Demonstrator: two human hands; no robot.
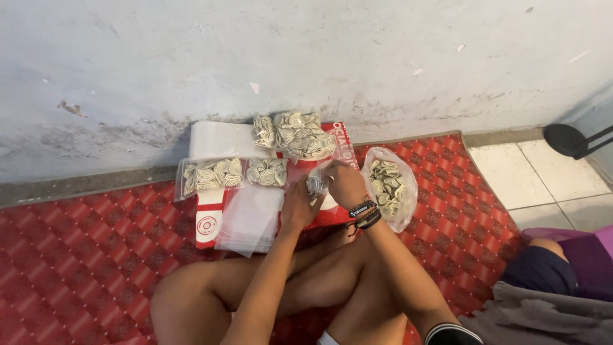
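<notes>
While the person sits cross-legged on a red quilted mat (pixel 83 255) against a scuffed grey wall (pixel 306 57), both hands meet over a flat red-and-white printed package (pixel 209 225), the left hand (pixel 299 206) and the right hand (pixel 345 183) pinched with curled fingers around a small clear plastic bag of pale coiled rings (pixel 315 184) held between them. Just right of the right hand lies an open clear bag of loose pale rings (pixel 388 186), its mouth facing the wall. Filled packets of the same rings (pixel 211 174) lie in a row to the left, a heaped pile of them (pixel 300 135) sits nearer the wall, and empty clear sleeves (pixel 250 218) rest just beside the left hand.
</notes>
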